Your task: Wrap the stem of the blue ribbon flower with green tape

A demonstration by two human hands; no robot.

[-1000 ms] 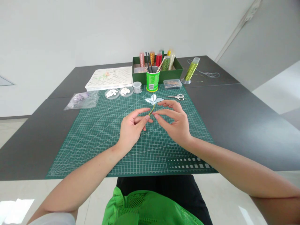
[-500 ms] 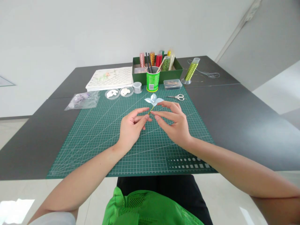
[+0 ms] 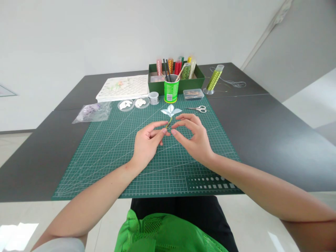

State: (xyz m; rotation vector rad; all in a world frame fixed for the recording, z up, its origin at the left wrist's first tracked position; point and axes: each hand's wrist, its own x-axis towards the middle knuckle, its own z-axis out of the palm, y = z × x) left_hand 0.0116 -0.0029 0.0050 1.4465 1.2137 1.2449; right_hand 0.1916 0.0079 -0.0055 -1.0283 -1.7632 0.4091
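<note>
Between the thumb and fingers of my left hand (image 3: 148,140) is the green stem of a pale blue artificial flower (image 3: 171,111). The flower stands above the hand, petals spread, its stem slightly bent. My right hand (image 3: 195,136) is just to the right of the stem, fingers curved and apart, thumb tip close to the left fingertips. I see nothing held in it; whether a fine thread runs between the hands is too small to tell. Both hands are over the green cutting mat (image 3: 110,150).
Scissors (image 3: 199,109) lie beyond my right hand. Behind stand a green cup (image 3: 172,91) with sticks, a clear box (image 3: 193,94), a green box (image 3: 191,84) of thread spools and a yellow-green spool (image 3: 214,79). Dishes of white pieces (image 3: 126,105), a plastic bag (image 3: 92,112) and a white board (image 3: 123,91) are left.
My right fingers have moved down and away from the flower's petals. The flower has shifted slightly left and become more upright; my left hand stays in place.
</note>
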